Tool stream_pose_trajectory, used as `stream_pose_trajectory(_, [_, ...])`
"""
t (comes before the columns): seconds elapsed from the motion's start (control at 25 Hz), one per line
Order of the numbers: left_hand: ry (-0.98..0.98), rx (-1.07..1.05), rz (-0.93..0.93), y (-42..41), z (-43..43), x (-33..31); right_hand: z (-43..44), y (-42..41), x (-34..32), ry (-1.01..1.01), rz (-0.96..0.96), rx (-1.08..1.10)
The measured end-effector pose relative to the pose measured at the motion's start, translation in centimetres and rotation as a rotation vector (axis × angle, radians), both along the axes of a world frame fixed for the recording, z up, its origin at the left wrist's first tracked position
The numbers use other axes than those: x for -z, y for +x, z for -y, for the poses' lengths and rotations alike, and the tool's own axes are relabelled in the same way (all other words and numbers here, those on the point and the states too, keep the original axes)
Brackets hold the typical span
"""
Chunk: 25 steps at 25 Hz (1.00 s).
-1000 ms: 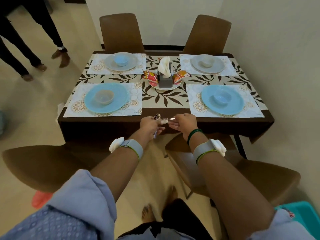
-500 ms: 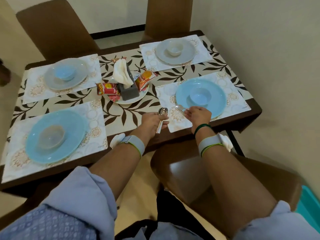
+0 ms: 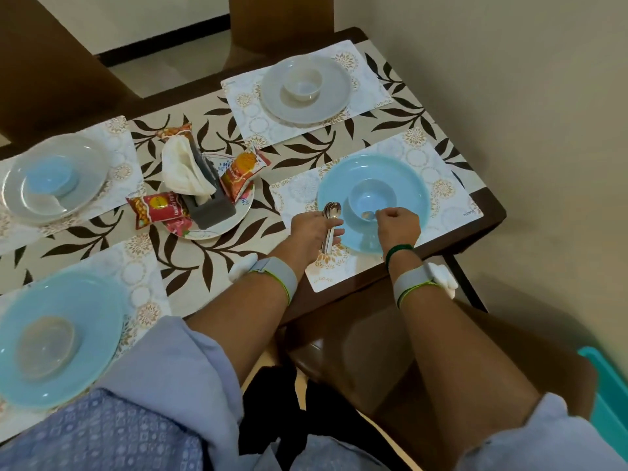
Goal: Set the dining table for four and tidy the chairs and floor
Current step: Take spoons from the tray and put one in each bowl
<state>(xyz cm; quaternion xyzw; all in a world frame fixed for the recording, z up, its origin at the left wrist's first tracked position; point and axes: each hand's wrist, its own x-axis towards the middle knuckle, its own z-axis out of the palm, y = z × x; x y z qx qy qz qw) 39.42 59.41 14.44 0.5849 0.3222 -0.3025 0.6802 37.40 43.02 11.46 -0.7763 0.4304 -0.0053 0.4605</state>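
Observation:
The table (image 3: 489, 212) carries four placemats, each with a plate and a small bowl. My left hand (image 3: 314, 229) grips a bundle of metal spoons (image 3: 331, 212), their heads sticking up beside the near-right blue plate (image 3: 407, 178). My right hand (image 3: 399, 226) holds a single spoon (image 3: 367, 215), its head lying inside the blue bowl (image 3: 372, 198) on that plate. Farther off sit a grey plate with a white bowl (image 3: 304, 86), a grey plate with a blue bowl (image 3: 51, 176), and a blue plate with a beige bowl (image 3: 47, 338) at near left.
A centre plate (image 3: 217, 226) holds a grey napkin holder and snack packets (image 3: 159, 209). A brown chair (image 3: 373, 338) stands under my arms at the table's near edge, with two more chairs at the far side. A wall runs close on the right, a teal bin (image 3: 608, 392) below it.
I have leaned in over the near-right setting. My right hand moved the single spoon forward from the placemat into the blue bowl. My left hand followed with the spoon bundle.

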Motion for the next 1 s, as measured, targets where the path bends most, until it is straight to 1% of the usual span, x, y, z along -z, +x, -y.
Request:
stream_pose_trajectory(0.08, [-0.003,0.012,-0.001,1.1,0.0,-0.1,-0.2,0.2,-0.7,-0.360,-0.045,-0.141])
stream_pose_trajectory(0.12, [-0.016,0.002,0.006,1.6,-0.1,-0.3,-0.4,0.3,-0.9,-0.481,-0.007,-0.186])
stream_pose_trajectory(0.16, [-0.036,-0.012,0.010,2.4,-0.1,-0.2,-0.8,0.9,-1.3,-0.507,0.056,-0.234])
stream_pose_trajectory(0.2, [-0.061,-0.030,0.010,3.5,-0.2,-0.4,-1.5,1.7,-1.3,-0.428,0.114,-0.303])
stream_pose_trajectory(0.24, [-0.080,-0.052,0.015,4.3,-0.2,-0.6,-2.4,2.3,-1.5,-0.286,0.121,-0.390])
stream_pose_trajectory(0.28, [-0.096,-0.069,0.025,5.5,-0.5,-0.7,-3.6,3.2,-1.6,-0.151,0.093,-0.458])
stream_pose_trajectory(0.32, [-0.113,-0.083,0.035,6.6,-0.7,-0.8,-4.6,3.9,-1.6,-0.043,0.063,-0.481])
stream_pose_trajectory(0.36, [-0.127,-0.092,0.041,7.5,-0.9,-0.9,-5.4,4.5,-1.6,0.044,0.076,-0.461])
stream_pose_trajectory(0.44, [-0.138,-0.089,0.047,9.7,-1.8,-0.9,-7.1,6.2,-1.6,0.177,0.118,-0.352])
stream_pose_trajectory(0.56, [-0.109,-0.096,0.061,13.6,-4.0,-0.9,-8.9,9.9,-1.9,0.272,0.130,-0.235])
stream_pose_trajectory(0.68, [-0.123,-0.159,0.079,18.1,-6.6,-0.5,-9.7,15.3,-2.0,0.329,0.167,-0.102])
stream_pose_trajectory(0.84, [-0.135,-0.212,0.071,23.1,-9.8,0.8,-10.8,24.2,-1.7,0.384,0.194,-0.027])
stream_pose_trajectory(1.0, [-0.169,-0.239,0.074,26.6,-11.7,2.3,-13.1,32.7,-0.8,0.517,0.272,0.086])
